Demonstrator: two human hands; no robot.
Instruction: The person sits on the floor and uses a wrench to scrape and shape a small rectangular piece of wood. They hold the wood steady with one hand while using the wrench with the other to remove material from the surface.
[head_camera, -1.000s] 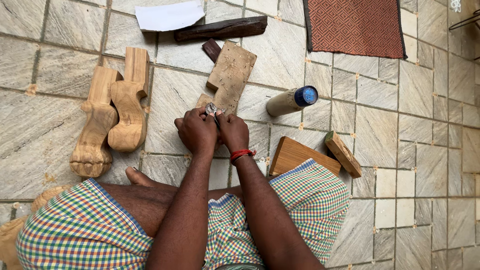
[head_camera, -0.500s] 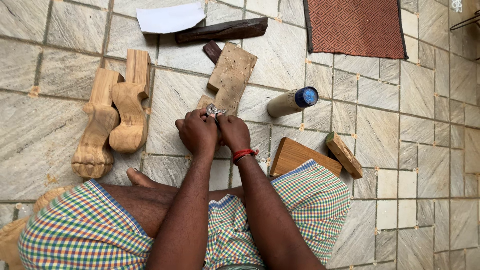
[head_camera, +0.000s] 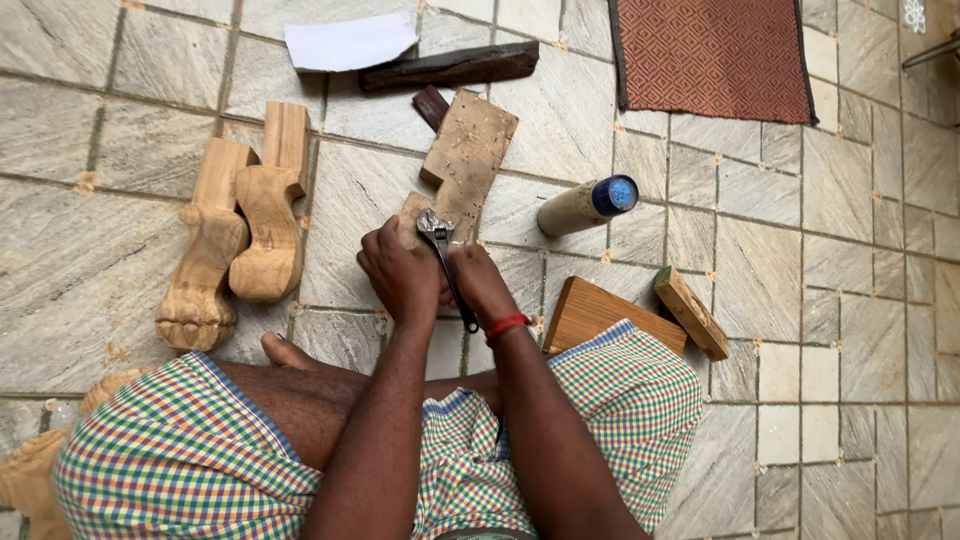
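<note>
Right now your left hand (head_camera: 400, 275) and right hand (head_camera: 478, 285) sit close together on the tiled floor (head_camera: 120, 230), both closed around a small adjustable wrench (head_camera: 445, 262). Its metal head pokes out above your fingers and its dark handle runs down between your hands. The wrench lies at the near end of a pitted wooden block (head_camera: 462, 165). Two carved wooden legs (head_camera: 240, 235) rest well to your left, touching each other. A cylinder with a blue cap (head_camera: 588, 204) lies to the right, near a slanted wooden piece (head_camera: 600, 315).
</note>
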